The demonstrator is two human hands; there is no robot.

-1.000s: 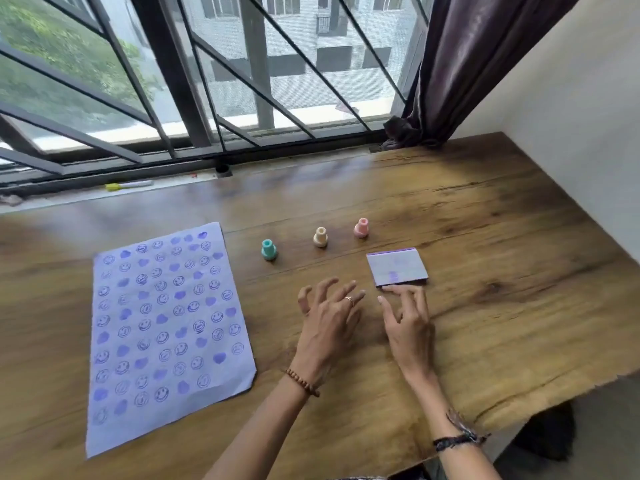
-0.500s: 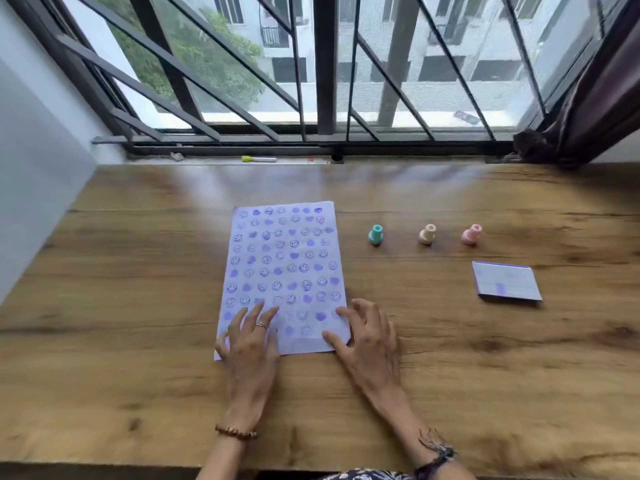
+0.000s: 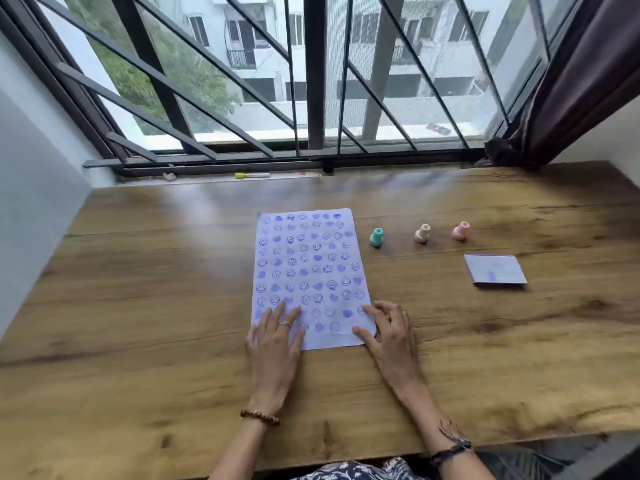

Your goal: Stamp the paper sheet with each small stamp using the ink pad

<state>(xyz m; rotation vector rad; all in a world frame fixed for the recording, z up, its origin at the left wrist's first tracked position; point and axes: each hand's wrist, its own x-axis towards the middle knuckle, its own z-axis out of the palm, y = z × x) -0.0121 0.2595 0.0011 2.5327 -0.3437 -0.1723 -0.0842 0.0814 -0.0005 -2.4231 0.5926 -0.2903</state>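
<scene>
Now that both have left the ink pad (image 3: 495, 269), the left hand (image 3: 277, 336) and right hand (image 3: 389, 332) are lying flat, fingers spread, on the near edge of the fully stamped paper sheet (image 3: 306, 268) on the counter (image 3: 138, 323) — stamping looks finished.

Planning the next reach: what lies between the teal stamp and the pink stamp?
In the head view, the small cream stamp stands upright between the small teal stamp and the small pink stamp, apart from both, with bare wooden table either side.

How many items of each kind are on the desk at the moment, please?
Small stamps: 3: teal stamp, cream stamp, pink stamp
Ink pad: 1
Paper sheet: 1
Total: 5
</scene>
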